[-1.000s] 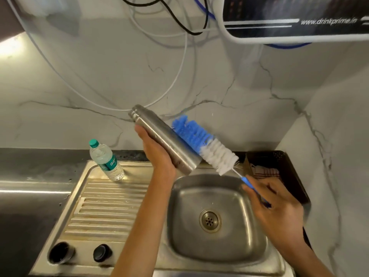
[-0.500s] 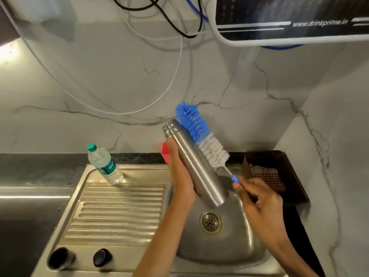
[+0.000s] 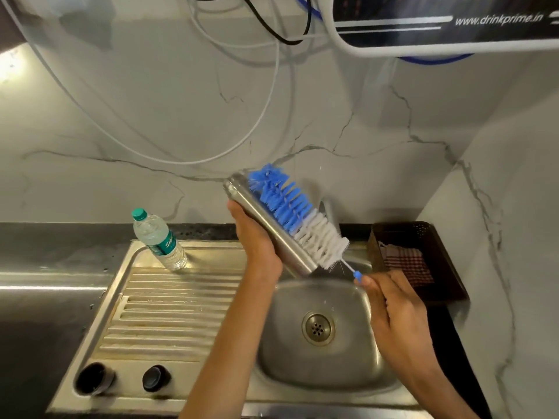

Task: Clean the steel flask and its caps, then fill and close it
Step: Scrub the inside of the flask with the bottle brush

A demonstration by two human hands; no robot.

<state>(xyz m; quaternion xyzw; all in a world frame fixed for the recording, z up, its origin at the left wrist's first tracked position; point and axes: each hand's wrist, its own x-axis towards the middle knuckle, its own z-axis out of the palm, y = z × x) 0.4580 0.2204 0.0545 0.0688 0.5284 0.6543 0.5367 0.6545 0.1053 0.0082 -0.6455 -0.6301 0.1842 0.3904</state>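
My left hand [image 3: 257,240] grips the steel flask [image 3: 269,231] from the left side and holds it tilted above the sink basin [image 3: 320,328], with its neck up and to the left. My right hand [image 3: 393,306] is shut on the handle of a bottle brush [image 3: 296,213] with blue and white bristles. The bristles lie pressed along the flask's right side, on the outside. Two dark caps, a larger one [image 3: 93,379] and a smaller one [image 3: 155,378], stand on the near left corner of the drainboard.
A small plastic water bottle [image 3: 158,240] with a green cap stands at the back of the ribbed drainboard [image 3: 169,313]. A dark basket [image 3: 420,261] with a checked cloth sits right of the sink. A water purifier [image 3: 447,22] and hanging cables are overhead.
The flask has shifted right and turned steeper over the basin. The brush has slid up along its side, so the blue bristles now reach the neck.
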